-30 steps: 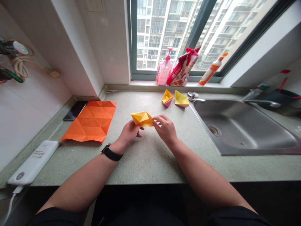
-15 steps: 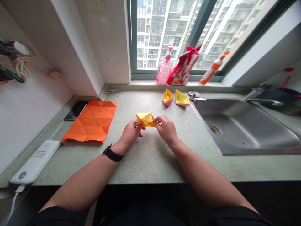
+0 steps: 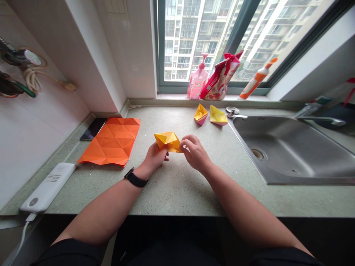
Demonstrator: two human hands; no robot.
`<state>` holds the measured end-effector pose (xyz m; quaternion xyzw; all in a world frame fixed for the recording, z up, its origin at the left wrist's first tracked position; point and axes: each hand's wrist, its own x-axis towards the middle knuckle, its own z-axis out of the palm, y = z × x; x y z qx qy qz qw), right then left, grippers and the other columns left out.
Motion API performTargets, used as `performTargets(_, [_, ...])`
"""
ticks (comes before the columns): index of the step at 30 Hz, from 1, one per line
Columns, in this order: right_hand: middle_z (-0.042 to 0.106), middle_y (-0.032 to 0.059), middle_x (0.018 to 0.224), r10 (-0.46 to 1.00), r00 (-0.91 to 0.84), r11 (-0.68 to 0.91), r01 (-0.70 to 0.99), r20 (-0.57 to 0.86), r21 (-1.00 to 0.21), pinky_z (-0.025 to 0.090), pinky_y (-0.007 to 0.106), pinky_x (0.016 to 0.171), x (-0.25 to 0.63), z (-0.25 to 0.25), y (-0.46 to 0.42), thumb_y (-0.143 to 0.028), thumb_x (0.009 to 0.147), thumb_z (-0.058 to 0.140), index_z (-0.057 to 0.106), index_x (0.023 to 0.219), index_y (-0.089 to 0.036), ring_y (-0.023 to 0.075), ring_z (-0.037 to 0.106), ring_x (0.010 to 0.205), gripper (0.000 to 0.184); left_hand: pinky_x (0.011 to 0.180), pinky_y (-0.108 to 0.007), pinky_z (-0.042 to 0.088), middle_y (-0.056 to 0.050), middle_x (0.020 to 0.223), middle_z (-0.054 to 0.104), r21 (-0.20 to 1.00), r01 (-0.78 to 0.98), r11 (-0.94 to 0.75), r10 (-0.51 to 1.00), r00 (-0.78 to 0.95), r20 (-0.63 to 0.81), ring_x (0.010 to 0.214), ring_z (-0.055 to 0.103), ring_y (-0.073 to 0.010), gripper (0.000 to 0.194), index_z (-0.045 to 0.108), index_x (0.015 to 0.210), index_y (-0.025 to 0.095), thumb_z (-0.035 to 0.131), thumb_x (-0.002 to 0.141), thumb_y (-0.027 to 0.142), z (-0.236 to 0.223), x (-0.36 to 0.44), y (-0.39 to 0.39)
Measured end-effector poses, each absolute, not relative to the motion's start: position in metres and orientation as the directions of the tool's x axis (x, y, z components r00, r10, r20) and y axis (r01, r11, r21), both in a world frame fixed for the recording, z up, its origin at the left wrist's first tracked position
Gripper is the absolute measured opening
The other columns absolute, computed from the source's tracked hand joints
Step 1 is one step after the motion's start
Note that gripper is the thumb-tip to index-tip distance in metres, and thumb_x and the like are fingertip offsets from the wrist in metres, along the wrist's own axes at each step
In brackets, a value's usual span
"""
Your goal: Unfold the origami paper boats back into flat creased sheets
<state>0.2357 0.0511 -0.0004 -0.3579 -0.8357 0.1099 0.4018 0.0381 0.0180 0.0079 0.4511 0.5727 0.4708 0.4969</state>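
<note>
A folded piece of yellow origami paper [image 3: 168, 139] is held above the counter, its faceted top facing up. My left hand [image 3: 155, 155] is closed round its left and lower side, the thumb tucked beneath a facet. At the right end, the curled fingers of my right hand [image 3: 194, 151] pinch the paper's corner; the fingertips partly cover that corner. Farther back stand two folded paper boats, a small orange-yellow one [image 3: 200, 114] and a paler yellow one [image 3: 218, 115], both with pinkish outsides.
A creased orange paper sheet [image 3: 113, 142] lies at left, partly over a dark phone [image 3: 93, 129]. Nearer is a white power bank [image 3: 48, 187] with a cable. The steel sink [image 3: 299, 147] is at right. A pink pump bottle [image 3: 196, 83], red bag [image 3: 220, 79] and orange-white bottle [image 3: 256, 80] line the windowsill.
The yellow paper has tilted and shifted a little left with my left hand. My right fingers have changed their hold at its right end. The whole view has shifted slightly.
</note>
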Motion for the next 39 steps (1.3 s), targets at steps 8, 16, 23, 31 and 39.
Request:
performTargets(8, [0.066, 0.009, 0.107, 0.617, -0.436, 0.782, 0.432, 0.655, -0.449, 0.056, 0.044, 0.093, 0.235, 0.002, 0.049, -0.009, 0.1, 0.056, 0.059, 0.092, -0.026, 0.0266, 0.062, 0.102, 0.019, 0.054, -0.024, 0.059, -0.002, 0.077, 0.061, 0.976, -0.036, 0.214, 0.967, -0.136, -0.217, 0.063, 0.058, -0.013, 0.008, 0.067, 0.098, 0.015, 0.065, 0.093, 0.02, 0.011, 0.039, 0.019])
performTargets(16, [0.068, 0.0053, 0.1, 0.783, -0.254, 0.619, 0.226, 0.568, -0.752, 0.052, 0.043, 0.096, 0.232, 0.005, 0.046, -0.025, 0.101, 0.057, 0.056, 0.094, -0.027, 0.0247, 0.064, 0.101, 0.007, 0.058, -0.026, 0.062, 0.0, 0.074, 0.059, 0.97, -0.075, 0.233, 0.964, -0.116, -0.241, 0.063, 0.057, -0.0121, 0.008, 0.064, 0.097, 0.016, 0.06, 0.089, 0.016, 0.011, 0.036, 0.019])
performTargets(23, [0.06, -0.0017, 0.089, 0.971, 0.033, 0.239, -0.141, 0.237, -0.961, 0.053, 0.033, 0.08, 0.233, 0.001, 0.06, -0.053, 0.084, 0.079, 0.055, 0.093, -0.028, 0.0181, 0.06, 0.084, 0.036, 0.055, -0.025, 0.061, 0.0, 0.072, 0.059, 0.971, -0.09, 0.223, 0.97, -0.075, -0.23, 0.06, 0.056, -0.0119, 0.004, 0.064, 0.093, 0.015, 0.061, 0.092, 0.017, 0.012, 0.037, 0.021])
performTargets(31, [0.064, -0.0018, 0.087, 0.984, 0.112, 0.138, 0.022, 0.14, -0.99, 0.055, 0.035, 0.076, 0.243, -0.005, 0.069, -0.048, 0.081, 0.077, 0.059, 0.103, -0.027, 0.0192, 0.064, 0.082, 0.036, 0.05, -0.023, 0.057, 0.001, 0.068, 0.06, 0.976, 0.026, 0.217, 0.975, -0.054, -0.216, 0.053, 0.059, -0.0108, 0.003, 0.063, 0.09, 0.015, 0.061, 0.092, 0.014, 0.009, 0.036, 0.022])
performTargets(39, [0.07, 0.0143, 0.126, 0.731, -0.173, 0.651, 0.466, 0.66, -0.599, 0.055, 0.055, 0.103, 0.238, 0.016, 0.038, -0.063, 0.095, 0.068, 0.062, 0.133, -0.025, 0.0343, 0.066, 0.12, 0.053, 0.045, -0.022, 0.053, -0.006, 0.094, 0.075, 0.946, 0.283, 0.156, 0.988, -0.044, -0.149, 0.063, 0.065, -0.0149, 0.023, 0.071, 0.112, 0.016, 0.069, 0.091, 0.025, 0.023, 0.027, 0.016])
